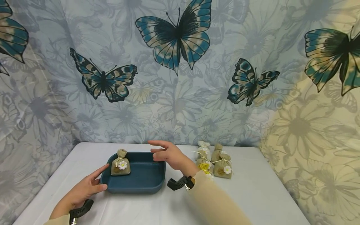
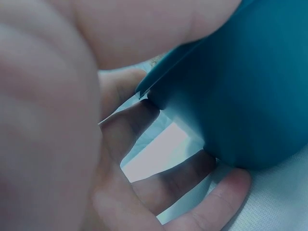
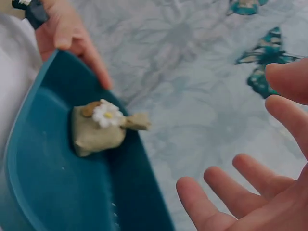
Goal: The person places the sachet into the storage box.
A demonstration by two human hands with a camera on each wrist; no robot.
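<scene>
a small beige cloth sack with a tied neck and a white fabric flower (image 1: 120,167) stands at the left end of a dark blue, rounded rectangular tray (image 1: 146,179) on the white-covered desk (image 1: 253,200). the left hand (image 1: 82,192) touches the tray's left end, its fingers (image 2: 178,175) apart and fairly straight against the outer wall. the right hand (image 1: 171,156) hangs over the tray's right end, fingers (image 3: 192,192) spread wide and holding nothing. a huddle of similar sacks, beige and whitish (image 1: 223,165), stands on the desk just beyond the right wrist.

the likeliest slip, i'd judge, is the lone sack toppling: it looks soft and top-heavy, so a jolt from the left hand could tip it. a one-sided push might also slide the tray or ruck the cloth. the right wrist is close enough to the huddle that a careless sweep could knock sacks over or snag their thin ties.
</scene>
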